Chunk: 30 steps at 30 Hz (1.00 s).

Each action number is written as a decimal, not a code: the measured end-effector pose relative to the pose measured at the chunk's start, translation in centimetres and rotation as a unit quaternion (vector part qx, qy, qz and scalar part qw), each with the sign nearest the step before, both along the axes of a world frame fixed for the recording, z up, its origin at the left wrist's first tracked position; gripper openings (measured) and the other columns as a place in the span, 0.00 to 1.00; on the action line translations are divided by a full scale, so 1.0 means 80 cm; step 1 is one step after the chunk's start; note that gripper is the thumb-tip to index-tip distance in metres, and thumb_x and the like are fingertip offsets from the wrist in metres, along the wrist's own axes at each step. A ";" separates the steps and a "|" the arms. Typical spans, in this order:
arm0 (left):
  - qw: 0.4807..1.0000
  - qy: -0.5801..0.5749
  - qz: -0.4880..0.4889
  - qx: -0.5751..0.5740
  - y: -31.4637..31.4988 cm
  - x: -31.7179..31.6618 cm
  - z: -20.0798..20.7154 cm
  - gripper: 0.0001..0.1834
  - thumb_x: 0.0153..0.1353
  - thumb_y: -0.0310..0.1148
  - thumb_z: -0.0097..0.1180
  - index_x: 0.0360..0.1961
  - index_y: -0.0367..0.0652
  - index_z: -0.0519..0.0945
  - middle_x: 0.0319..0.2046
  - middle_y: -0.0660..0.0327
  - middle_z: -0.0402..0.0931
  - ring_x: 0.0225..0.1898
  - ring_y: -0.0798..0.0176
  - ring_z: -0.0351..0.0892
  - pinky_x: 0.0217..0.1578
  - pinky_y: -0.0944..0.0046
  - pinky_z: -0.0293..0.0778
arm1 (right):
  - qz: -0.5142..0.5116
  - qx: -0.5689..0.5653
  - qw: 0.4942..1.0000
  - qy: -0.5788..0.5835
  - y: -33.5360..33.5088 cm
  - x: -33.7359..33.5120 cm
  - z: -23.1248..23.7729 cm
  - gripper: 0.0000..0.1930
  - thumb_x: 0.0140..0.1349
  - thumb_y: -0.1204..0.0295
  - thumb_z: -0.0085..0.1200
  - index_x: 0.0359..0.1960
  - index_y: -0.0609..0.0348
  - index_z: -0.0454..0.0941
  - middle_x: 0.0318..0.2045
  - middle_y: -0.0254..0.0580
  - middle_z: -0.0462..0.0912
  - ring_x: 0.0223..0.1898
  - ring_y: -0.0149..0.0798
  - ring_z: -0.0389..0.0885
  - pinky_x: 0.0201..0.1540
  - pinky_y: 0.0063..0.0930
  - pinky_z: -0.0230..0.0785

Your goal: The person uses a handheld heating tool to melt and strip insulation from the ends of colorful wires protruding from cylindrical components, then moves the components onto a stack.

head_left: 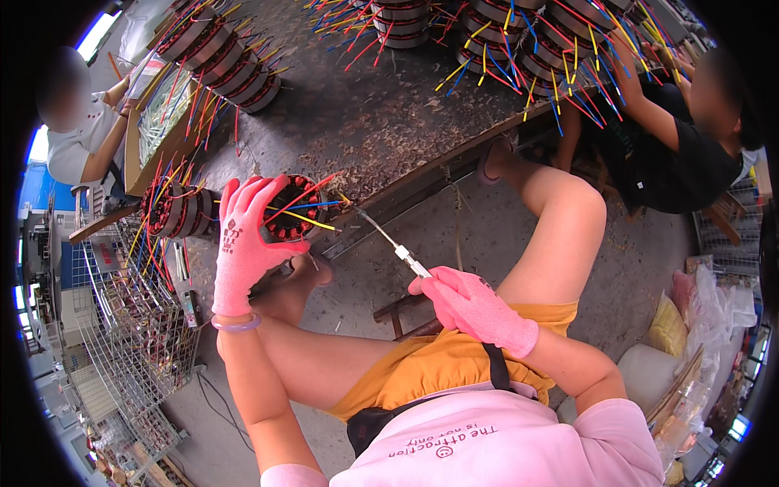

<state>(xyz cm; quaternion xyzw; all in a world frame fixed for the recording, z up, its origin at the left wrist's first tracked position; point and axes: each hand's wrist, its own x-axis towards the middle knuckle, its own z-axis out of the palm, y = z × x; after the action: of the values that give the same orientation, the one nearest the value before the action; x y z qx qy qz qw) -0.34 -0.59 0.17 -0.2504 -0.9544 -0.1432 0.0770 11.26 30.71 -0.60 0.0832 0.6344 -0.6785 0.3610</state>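
Observation:
My left hand [243,243], in a pink glove, is closed around the side of a motor stator [310,193] at the table's near edge. Its round end, with dark red windings, faces toward me. Red, blue and yellow wires [310,217] stick out of it to the right. My right hand [479,310], also gloved in pink, grips a slim tool [404,253] with a pale handle and a thin metal shaft. The shaft slants up toward the table edge, its tip close to the wire ends; whether they touch I cannot tell.
Stacked stators with coloured wires [223,61] stand on the worn dark table [357,130], with more stacks [402,24] at the back right. Another stator stack [180,211] lies left of my hand. Wire racks [134,316] stand at left. Two people [677,138] [77,142] sit at either side.

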 end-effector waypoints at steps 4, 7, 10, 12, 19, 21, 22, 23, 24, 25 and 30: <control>1.000 0.000 -0.001 -0.001 -0.001 0.000 -0.001 0.49 0.29 0.42 0.77 0.60 0.46 0.75 0.56 0.53 0.74 0.62 0.47 0.68 0.71 0.41 0.50 | 0.004 0.003 1.000 0.011 -0.001 0.000 -0.002 0.15 0.74 0.63 0.44 0.45 0.61 0.77 0.20 0.28 0.66 0.19 0.23 0.62 0.23 0.21 0.58; 1.000 0.004 -0.002 -0.003 0.000 0.001 -0.001 0.49 0.29 0.42 0.77 0.60 0.46 0.75 0.55 0.53 0.74 0.62 0.47 0.68 0.71 0.41 0.50 | 0.004 0.000 1.000 -0.005 0.000 -0.002 0.004 0.15 0.74 0.62 0.44 0.45 0.62 0.76 0.19 0.28 0.66 0.19 0.23 0.63 0.23 0.21 0.59; 1.000 0.005 0.000 -0.003 0.000 0.001 -0.001 0.49 0.29 0.42 0.77 0.60 0.45 0.75 0.55 0.52 0.74 0.62 0.47 0.68 0.71 0.41 0.50 | -0.007 -0.006 1.000 -0.010 0.001 0.000 0.000 0.15 0.74 0.62 0.43 0.45 0.62 0.76 0.19 0.28 0.66 0.19 0.23 0.63 0.23 0.21 0.59; 1.000 0.004 0.000 -0.003 0.000 0.001 -0.001 0.49 0.28 0.42 0.77 0.60 0.45 0.75 0.55 0.52 0.74 0.62 0.47 0.68 0.71 0.41 0.50 | -0.008 -0.011 1.000 -0.006 0.001 0.001 -0.002 0.15 0.74 0.62 0.43 0.45 0.62 0.76 0.19 0.28 0.66 0.19 0.23 0.63 0.23 0.22 0.59; 1.000 -0.007 0.005 -0.010 0.002 0.002 0.003 0.50 0.28 0.35 0.76 0.61 0.45 0.73 0.56 0.55 0.75 0.64 0.50 0.67 0.72 0.45 0.50 | 0.008 0.010 1.000 -0.004 -0.001 -0.003 0.006 0.14 0.73 0.63 0.44 0.45 0.61 0.76 0.20 0.28 0.66 0.19 0.23 0.64 0.23 0.22 0.59; 1.000 -0.002 0.005 -0.005 0.000 0.002 -0.001 0.49 0.28 0.40 0.77 0.60 0.45 0.74 0.55 0.54 0.74 0.62 0.48 0.68 0.71 0.42 0.50 | 0.006 0.009 1.000 -0.007 -0.001 -0.002 0.005 0.14 0.73 0.63 0.44 0.45 0.62 0.76 0.20 0.28 0.67 0.19 0.23 0.64 0.23 0.22 0.59; 1.000 0.001 0.006 -0.002 0.000 0.001 -0.002 0.49 0.29 0.42 0.77 0.60 0.46 0.75 0.55 0.53 0.74 0.62 0.47 0.68 0.71 0.41 0.50 | 0.004 0.008 1.000 -0.008 -0.001 -0.002 0.005 0.14 0.73 0.63 0.44 0.45 0.62 0.76 0.20 0.28 0.67 0.19 0.23 0.64 0.23 0.22 0.59; 1.000 0.001 0.005 -0.001 0.000 0.001 -0.002 0.49 0.29 0.42 0.77 0.60 0.45 0.75 0.55 0.53 0.74 0.62 0.48 0.68 0.71 0.41 0.50 | 0.002 0.007 1.000 -0.009 -0.001 -0.002 0.004 0.14 0.73 0.63 0.44 0.45 0.62 0.76 0.20 0.28 0.67 0.19 0.23 0.64 0.23 0.22 0.59; 1.000 0.000 0.005 -0.001 0.000 0.001 -0.001 0.49 0.29 0.42 0.77 0.60 0.45 0.75 0.55 0.53 0.74 0.62 0.48 0.68 0.71 0.41 0.50 | 0.000 0.006 1.000 -0.009 0.000 -0.001 0.003 0.14 0.73 0.63 0.44 0.45 0.62 0.76 0.20 0.28 0.67 0.19 0.23 0.64 0.23 0.22 0.59; 1.000 0.000 0.005 0.000 0.000 0.001 -0.001 0.49 0.29 0.42 0.77 0.60 0.45 0.75 0.55 0.54 0.74 0.62 0.48 0.68 0.71 0.41 0.50 | -0.003 0.004 1.000 -0.010 0.000 -0.001 0.002 0.14 0.73 0.63 0.43 0.45 0.62 0.77 0.20 0.28 0.67 0.19 0.23 0.64 0.23 0.22 0.60; 1.000 0.002 0.004 0.002 0.003 0.002 0.000 0.49 0.29 0.41 0.77 0.60 0.45 0.74 0.55 0.54 0.74 0.62 0.48 0.68 0.71 0.41 0.50 | -0.012 -0.006 1.000 0.011 0.000 0.002 -0.006 0.15 0.74 0.62 0.44 0.46 0.61 0.77 0.17 0.29 0.66 0.17 0.23 0.62 0.22 0.22 0.56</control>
<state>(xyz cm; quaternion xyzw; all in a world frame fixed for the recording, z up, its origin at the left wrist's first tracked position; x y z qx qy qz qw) -0.14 -0.36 0.21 -0.2462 -0.9551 -0.1446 0.0796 11.42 30.71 -1.05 0.0811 0.6329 -0.6874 0.3469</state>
